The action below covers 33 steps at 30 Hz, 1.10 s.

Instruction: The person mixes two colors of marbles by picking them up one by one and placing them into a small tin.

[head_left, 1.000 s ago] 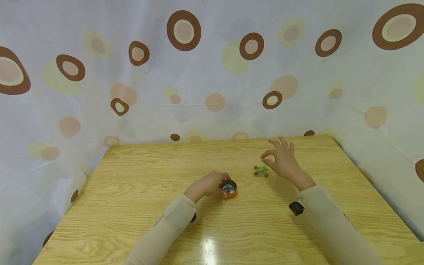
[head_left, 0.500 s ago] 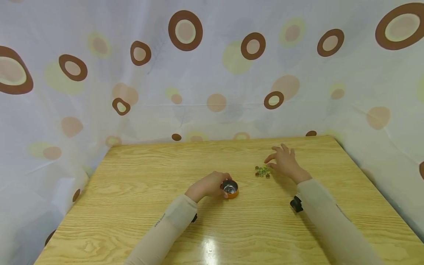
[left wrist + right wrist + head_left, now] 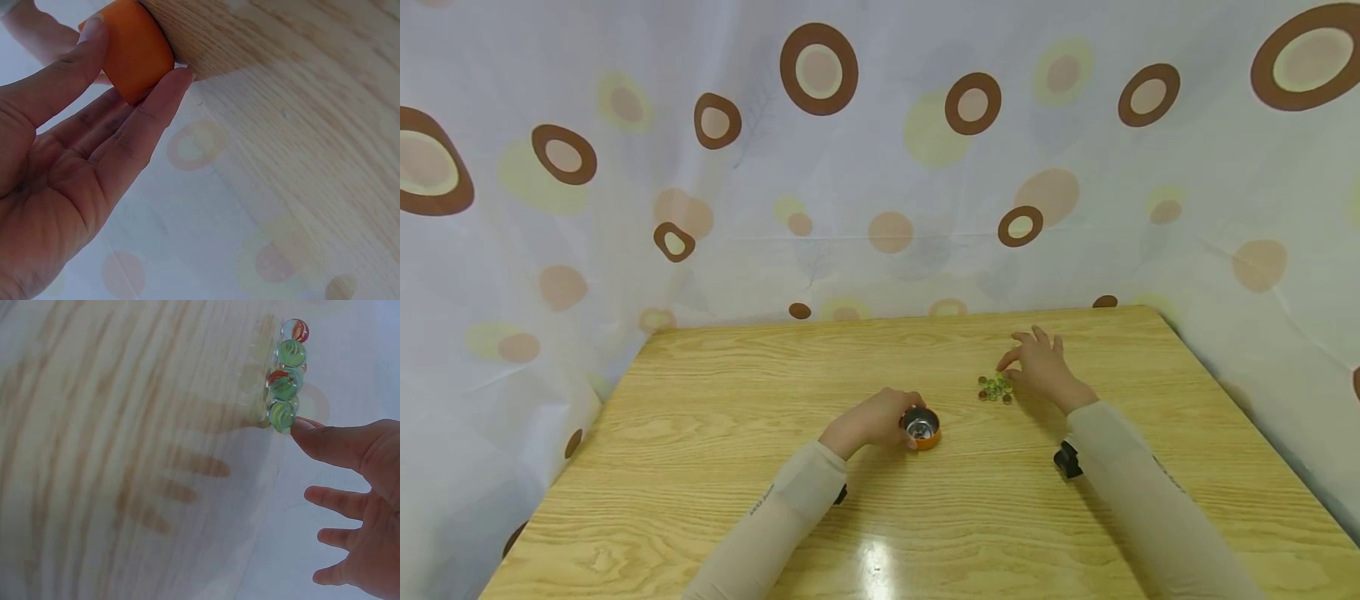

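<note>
Hands at a cup and a heap of marbles on a wooden table.

The left hand grasps the small orange cup between thumb and fingers. To the cup's right, the right hand lies with fingers spread, one fingertip seemingly touching the marbles, nothing gripped.
</note>
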Tool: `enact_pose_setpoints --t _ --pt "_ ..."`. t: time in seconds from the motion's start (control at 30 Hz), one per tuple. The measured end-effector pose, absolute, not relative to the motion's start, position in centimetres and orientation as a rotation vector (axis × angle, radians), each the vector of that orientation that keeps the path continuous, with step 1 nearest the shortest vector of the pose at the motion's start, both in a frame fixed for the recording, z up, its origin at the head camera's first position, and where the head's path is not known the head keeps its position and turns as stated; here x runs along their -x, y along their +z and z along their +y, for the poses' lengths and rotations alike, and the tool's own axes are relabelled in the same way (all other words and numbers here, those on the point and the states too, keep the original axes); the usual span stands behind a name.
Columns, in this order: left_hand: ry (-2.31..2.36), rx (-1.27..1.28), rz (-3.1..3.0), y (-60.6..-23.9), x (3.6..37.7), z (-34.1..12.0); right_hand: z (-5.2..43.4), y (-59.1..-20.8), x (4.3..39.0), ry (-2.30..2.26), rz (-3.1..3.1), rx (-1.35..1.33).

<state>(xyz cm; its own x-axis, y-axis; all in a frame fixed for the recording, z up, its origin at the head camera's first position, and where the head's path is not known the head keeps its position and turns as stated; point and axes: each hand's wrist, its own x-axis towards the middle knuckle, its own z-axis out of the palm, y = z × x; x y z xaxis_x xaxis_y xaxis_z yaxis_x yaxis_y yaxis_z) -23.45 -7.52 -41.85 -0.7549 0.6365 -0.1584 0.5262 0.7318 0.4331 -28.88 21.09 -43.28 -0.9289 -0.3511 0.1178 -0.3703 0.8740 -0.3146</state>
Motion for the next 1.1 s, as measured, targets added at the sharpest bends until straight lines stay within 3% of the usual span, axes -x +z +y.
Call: enact_pose_setpoints --t 0.67,1.1 --pt "0.595 -0.902 2.611 -42.0 23.3 -6.9 21.6 -43.6 29.3 0.524 -2.97 -0.524" --pt "0.568 -0.901 2.624 -41.7 23.5 -7.5 17.3 -41.8 26.3 0.709 -2.793 -0.619"
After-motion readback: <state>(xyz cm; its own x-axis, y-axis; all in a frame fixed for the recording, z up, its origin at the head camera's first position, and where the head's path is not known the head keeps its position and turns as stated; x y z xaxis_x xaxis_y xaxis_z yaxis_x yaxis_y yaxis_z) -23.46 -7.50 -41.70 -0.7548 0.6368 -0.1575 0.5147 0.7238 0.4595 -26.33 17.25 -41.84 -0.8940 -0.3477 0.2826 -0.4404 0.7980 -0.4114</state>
